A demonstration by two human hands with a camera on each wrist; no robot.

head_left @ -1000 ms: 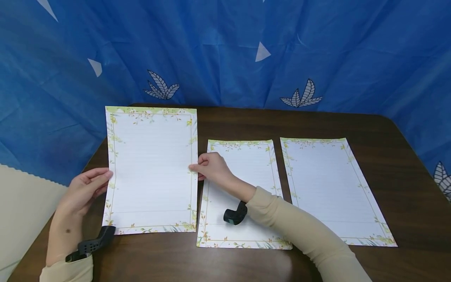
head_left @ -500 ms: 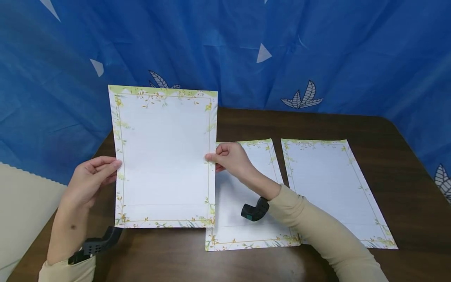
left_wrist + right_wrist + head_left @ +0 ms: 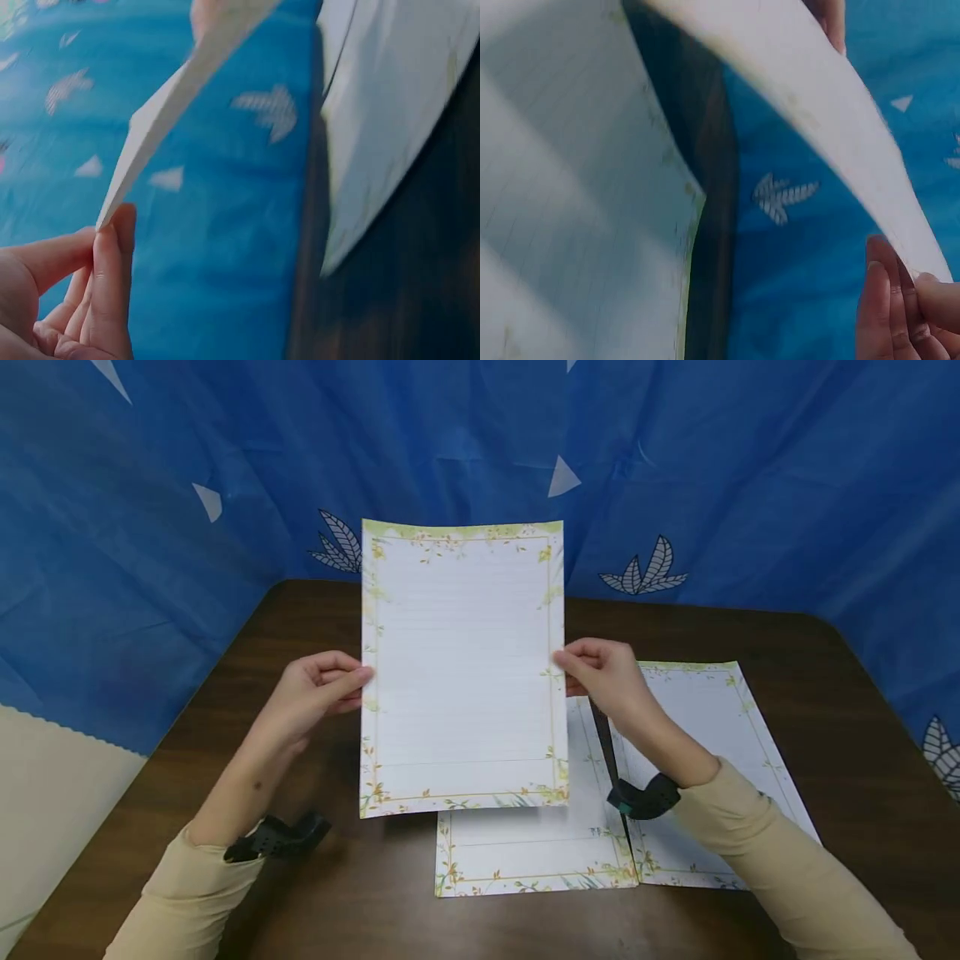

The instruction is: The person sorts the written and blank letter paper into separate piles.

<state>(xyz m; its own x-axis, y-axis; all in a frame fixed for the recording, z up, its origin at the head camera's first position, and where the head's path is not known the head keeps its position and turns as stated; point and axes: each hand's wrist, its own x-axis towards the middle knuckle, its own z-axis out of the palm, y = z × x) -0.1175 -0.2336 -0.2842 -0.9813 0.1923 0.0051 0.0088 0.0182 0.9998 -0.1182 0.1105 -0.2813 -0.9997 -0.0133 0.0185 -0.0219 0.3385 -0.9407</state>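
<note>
A sheet of floral-bordered writing paper (image 3: 462,668) is held up off the table, facing the head camera and slightly bowed. My left hand (image 3: 318,693) pinches its left edge between thumb and fingers; the left wrist view shows the paper (image 3: 161,112) nearly edge-on above that hand (image 3: 82,292). On the opposite edge, my right hand (image 3: 603,681) pinches the paper at about the same height, and the right wrist view shows this hand (image 3: 907,307) too. Below lies a matching middle sheet (image 3: 532,852), partly covered by the raised one. Beside it lies a right sheet (image 3: 705,743), crossed by my right forearm.
The dark wooden table (image 3: 315,893) carries the lying sheets. Behind it hangs a blue curtain (image 3: 465,443) with leaf and triangle prints. A pale surface (image 3: 60,810) borders the table at the left. Each wrist wears a black camera mount, like the right one (image 3: 645,797).
Both hands have lifted the sheet from the left and carried it rightward, over the middle sheet. The middle sheet has shifted right, against the right sheet's lower corner.
</note>
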